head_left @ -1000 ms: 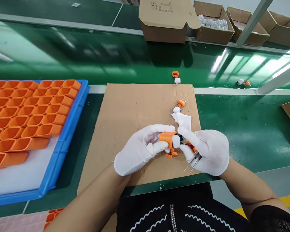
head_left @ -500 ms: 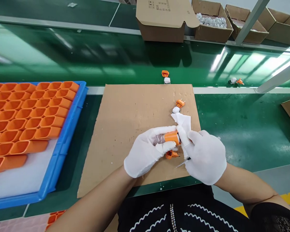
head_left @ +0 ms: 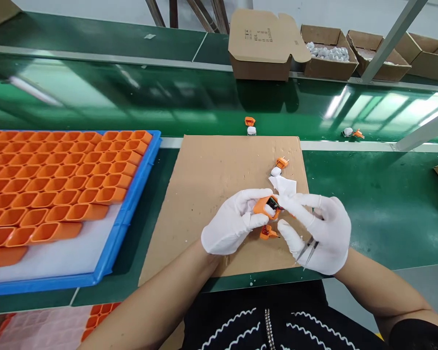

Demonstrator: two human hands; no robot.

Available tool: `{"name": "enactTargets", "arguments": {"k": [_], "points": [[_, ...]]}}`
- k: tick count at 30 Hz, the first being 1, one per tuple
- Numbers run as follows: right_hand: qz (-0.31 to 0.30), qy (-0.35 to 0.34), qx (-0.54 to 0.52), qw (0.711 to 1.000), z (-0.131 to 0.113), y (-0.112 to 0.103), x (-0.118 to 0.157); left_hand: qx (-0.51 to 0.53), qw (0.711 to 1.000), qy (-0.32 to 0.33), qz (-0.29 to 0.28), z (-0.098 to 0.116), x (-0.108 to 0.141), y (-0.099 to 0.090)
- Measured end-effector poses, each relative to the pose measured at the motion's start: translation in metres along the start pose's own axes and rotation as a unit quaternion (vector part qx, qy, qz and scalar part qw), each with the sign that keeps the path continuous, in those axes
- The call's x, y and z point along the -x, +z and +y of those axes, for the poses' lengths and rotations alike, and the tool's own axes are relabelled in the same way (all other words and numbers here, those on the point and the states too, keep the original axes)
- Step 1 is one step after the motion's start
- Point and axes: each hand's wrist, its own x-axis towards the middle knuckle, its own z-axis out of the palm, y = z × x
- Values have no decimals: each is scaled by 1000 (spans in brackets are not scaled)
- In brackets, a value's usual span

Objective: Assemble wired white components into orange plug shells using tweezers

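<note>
My left hand, in a white glove, is closed round an orange plastic housing. Its open end faces right and shows a dark circuit board and a white part inside. My right hand, also gloved, keeps a pair of tweezers tucked against the palm, tips pointing down. Its index finger reaches to the housing's open end, and the thumb stands apart. A white cloth or paper piece lies just behind the fingers. Under the housing is an orange plug piece, partly hidden.
A cardboard sheet covers the bench. At left stands a blue tray of orange housings. Orange plug pieces with white parts lie at the sheet's far right and beyond it. Cardboard boxes line the back shelf.
The housing has turned, so its open end with the circuit board now shows. My right hand has let go of the white cloth or paper and opened its thumb. The view has shifted left.
</note>
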Motion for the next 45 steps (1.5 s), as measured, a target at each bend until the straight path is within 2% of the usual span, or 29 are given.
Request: {"name": "enactTargets", "arguments": {"k": [5, 9, 12, 14, 17, 18, 20, 22, 24, 25, 27, 30, 32, 34, 36, 38, 41, 45], "points": [[-18, -28, 81, 996, -5, 6, 1, 19, 999, -18, -28, -3, 2, -2], [-69, -44, 86, 993, -5, 9, 4, 9, 1000, -1, -7, -7, 3, -3], [-71, -56, 74, 993, -4, 10, 7, -10, 1000, 0, 8, -9, 3, -3], [-76, -20, 43, 996, 0, 12, 8, -22, 999, 0, 24, -9, 4, -1], [-60, 85, -122, 987, 8, 15, 6, -56, 998, 15, 39, -8, 9, 5], [-59, 130, -193, 971, 11, 16, 5, -82, 996, 19, 43, -8, 11, 7], [-86, 233, -319, 914, 16, 17, 2, -154, 985, 30, 71, -8, 15, 12], [-135, 333, -401, 843, 17, 17, 1, -217, 968, 54, 116, -10, 17, 15], [-160, 390, -445, 790, 17, 17, 1, -254, 954, 80, 139, -11, 18, 15], [-163, 402, -452, 779, 16, 17, 2, -267, 949, 89, 141, -12, 18, 15], [-161, 407, -457, 774, 16, 18, 3, -293, 941, 95, 142, -13, 18, 14], [-165, 404, -456, 775, 16, 19, 4, -310, 934, 102, 143, -15, 18, 12], [-161, 390, -439, 793, 15, 19, 4, -314, 932, 119, 138, -14, 18, 11], [-131, 344, -390, 844, 14, 18, 4, -314, 934, 121, 116, -11, 18, 11], [-88, 259, -320, 907, 13, 18, 4, -299, 946, 97, 83, -5, 17, 11], [-45, 163, -261, 950, 15, 19, 4, -265, 961, 62, 56, 1, 16, 11], [-30, 84, -240, 967, 19, 24, 6, -204, 977, 34, 48, 5, 14, 11], [-66, 73, -245, 965, 21, 31, 8, -126, 990, 51, 45, 3, 9, 12]]}}
